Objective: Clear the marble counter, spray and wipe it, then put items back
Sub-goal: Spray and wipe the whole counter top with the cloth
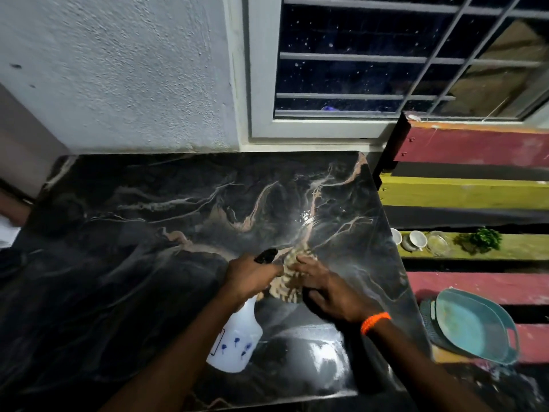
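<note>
The dark marble counter (148, 233) with pale veins fills the middle of the view. My left hand (249, 276) grips a white spray bottle (237, 340) by its black trigger head (265, 255), the bottle hanging over the counter. My right hand (329, 288), with an orange band at the wrist, holds a beige patterned cloth (286, 286) right beside the nozzle, pressed near the counter surface. A wet shine shows on the marble beyond the cloth.
To the right stands a bench of red and yellow painted planks (475, 188). On it lie white cups (417, 239), a glass bowl (437, 242), a green plant (484, 239) and a teal tray (472, 325). A barred window (386, 60) sits behind.
</note>
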